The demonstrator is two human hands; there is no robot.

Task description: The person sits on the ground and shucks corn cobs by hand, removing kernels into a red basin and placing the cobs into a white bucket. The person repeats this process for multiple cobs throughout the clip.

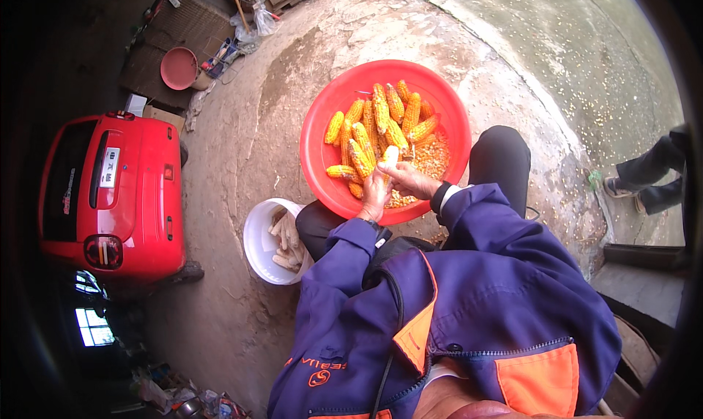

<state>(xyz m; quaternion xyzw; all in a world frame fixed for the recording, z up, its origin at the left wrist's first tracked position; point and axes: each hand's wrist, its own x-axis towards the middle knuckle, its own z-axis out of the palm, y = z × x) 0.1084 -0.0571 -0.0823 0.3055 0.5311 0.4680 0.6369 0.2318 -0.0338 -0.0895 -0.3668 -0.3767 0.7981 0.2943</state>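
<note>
A large red plastic basin (458,117) sits before me, holding several ears of yellow corn (380,108) and loose corn kernels (436,158). Over its near part, my left hand (375,191) is closed around a corn cob (390,156) whose upper end looks pale and stripped. My right hand (411,180) touches the same cob from the right, its fingers against the cob; its grip is partly hidden. A thin metal rod (363,92) lies among the ears at the back. Left of my knee, a white plastic bucket (255,237) holds bare corn cobs (288,240).
A red car (137,188) stands at the left. Behind it are a woven mat (184,23) and a red bowl (179,68). Scattered kernels lie on the concrete floor (549,45). Another person's legs (651,169) show at the far right, near a dark ledge (642,257).
</note>
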